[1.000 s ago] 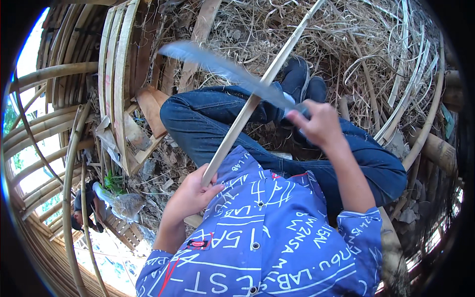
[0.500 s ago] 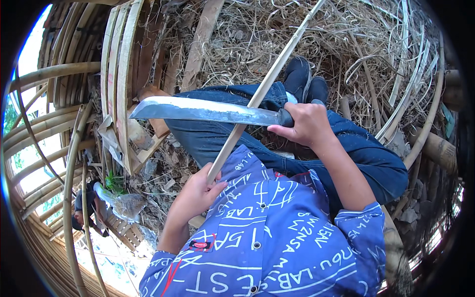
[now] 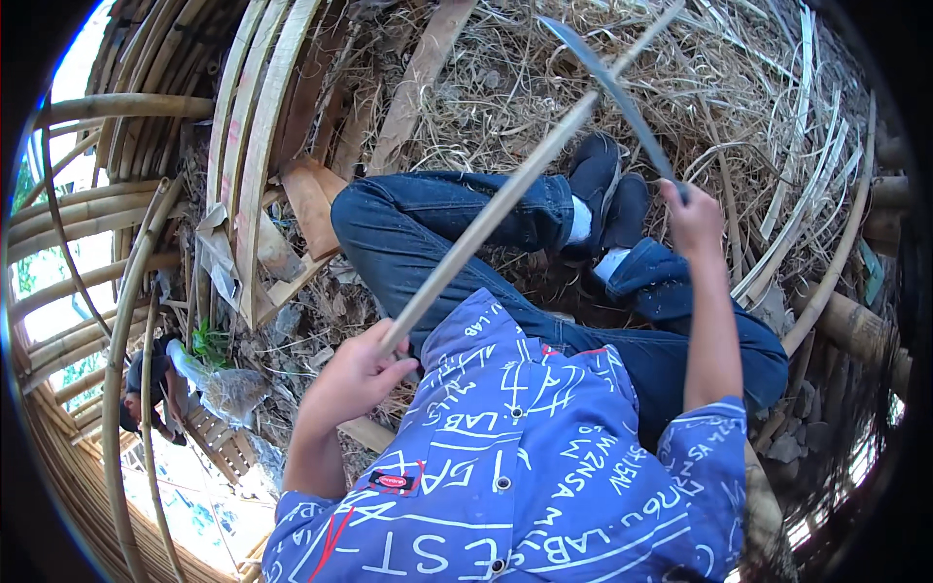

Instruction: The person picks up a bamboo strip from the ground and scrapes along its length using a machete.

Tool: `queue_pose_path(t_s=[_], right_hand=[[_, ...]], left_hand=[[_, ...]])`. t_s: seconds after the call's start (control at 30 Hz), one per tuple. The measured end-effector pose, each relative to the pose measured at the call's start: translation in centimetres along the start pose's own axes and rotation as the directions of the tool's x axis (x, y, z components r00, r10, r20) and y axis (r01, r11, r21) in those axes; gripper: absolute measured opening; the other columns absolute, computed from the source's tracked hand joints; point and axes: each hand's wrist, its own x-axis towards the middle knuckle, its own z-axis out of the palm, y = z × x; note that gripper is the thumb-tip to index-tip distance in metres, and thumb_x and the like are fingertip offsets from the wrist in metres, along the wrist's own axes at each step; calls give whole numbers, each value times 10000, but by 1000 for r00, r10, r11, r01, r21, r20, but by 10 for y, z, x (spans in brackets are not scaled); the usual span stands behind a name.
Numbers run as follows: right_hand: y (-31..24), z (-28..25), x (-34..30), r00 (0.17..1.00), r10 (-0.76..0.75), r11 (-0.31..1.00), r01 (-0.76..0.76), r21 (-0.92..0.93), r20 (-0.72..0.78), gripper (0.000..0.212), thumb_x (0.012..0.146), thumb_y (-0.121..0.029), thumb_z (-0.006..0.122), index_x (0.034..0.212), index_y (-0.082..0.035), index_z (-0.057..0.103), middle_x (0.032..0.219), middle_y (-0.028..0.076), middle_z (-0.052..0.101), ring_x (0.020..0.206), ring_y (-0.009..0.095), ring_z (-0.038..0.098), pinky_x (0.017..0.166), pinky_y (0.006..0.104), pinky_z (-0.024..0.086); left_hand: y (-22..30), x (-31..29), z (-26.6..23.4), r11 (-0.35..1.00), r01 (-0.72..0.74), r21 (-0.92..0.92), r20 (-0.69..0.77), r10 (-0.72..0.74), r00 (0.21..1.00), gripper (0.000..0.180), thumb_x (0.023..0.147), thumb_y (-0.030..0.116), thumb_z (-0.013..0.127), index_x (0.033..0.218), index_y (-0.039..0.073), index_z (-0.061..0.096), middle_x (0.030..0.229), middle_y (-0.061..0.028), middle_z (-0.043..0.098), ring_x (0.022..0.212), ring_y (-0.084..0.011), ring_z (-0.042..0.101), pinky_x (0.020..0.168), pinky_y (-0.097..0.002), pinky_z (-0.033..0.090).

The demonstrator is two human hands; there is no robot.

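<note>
A long, pale bamboo strip (image 3: 491, 216) slants from my lap up past my shoes. My left hand (image 3: 355, 381) is wrapped round its near end, close to my shirt. Farther out on the right, my right hand (image 3: 697, 225) grips the dark handle of a machete (image 3: 630, 115). Its blade points up and to the left, edge-on to the view, and crosses over the far part of the strip. Whether the blade touches the strip there, I cannot tell.
My crossed legs in jeans (image 3: 398, 228) lie under the strip. Curly shavings (image 3: 505, 92) cover the ground beyond. Wooden planks (image 3: 255, 146) stand at the left, bamboo poles (image 3: 855, 325) lie at the right. A person (image 3: 155, 389) crouches at the far left.
The machete has slid away from me along the strip, its blade swinging from sideways to pointing ahead. My right arm has stretched forward; my left hand has shifted slightly left with the strip.
</note>
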Motion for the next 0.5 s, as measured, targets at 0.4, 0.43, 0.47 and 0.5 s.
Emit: queue_pose_path(t_s=[0.4, 0.43, 0.47, 0.5], right_hand=[[-49, 14, -45, 1000, 25, 937, -27, 349, 12, 627, 872, -592, 532, 706, 8, 612, 620, 216, 588, 646, 406, 603, 589, 458, 442], [-59, 10, -51, 998, 59, 916, -64, 395, 25, 625, 873, -588, 536, 699, 9, 606, 613, 212, 582, 632, 401, 596, 578, 451, 437], [-61, 15, -55, 998, 37, 897, -56, 439, 53, 626, 872, -590, 539, 700, 9, 603, 606, 207, 578, 617, 398, 588, 568, 446, 433], [-62, 21, -60, 997, 13, 875, -50, 481, 79, 627, 870, -592, 542, 702, 10, 600, 600, 201, 574, 601, 395, 580, 559, 442, 428]], left_hand=[[-1, 11, 7, 996, 39, -81, 57, -34, 998, 260, 814, 129, 734, 824, 46, 487, 657, 17, 474, 598, -60, 430, 517, -241, 370], [-3, 13, 7, 997, 34, -69, 61, -30, 998, 260, 814, 129, 734, 824, 46, 487, 657, 17, 474, 598, -60, 430, 517, -241, 370], [-6, 14, 8, 997, -4, -79, 80, 11, 997, 266, 809, 128, 740, 823, 50, 485, 661, 22, 473, 602, -54, 428, 515, -237, 367], [-8, 16, 8, 995, -42, -91, 100, 51, 994, 273, 805, 128, 746, 822, 53, 483, 665, 27, 471, 606, -47, 427, 513, -233, 364]])
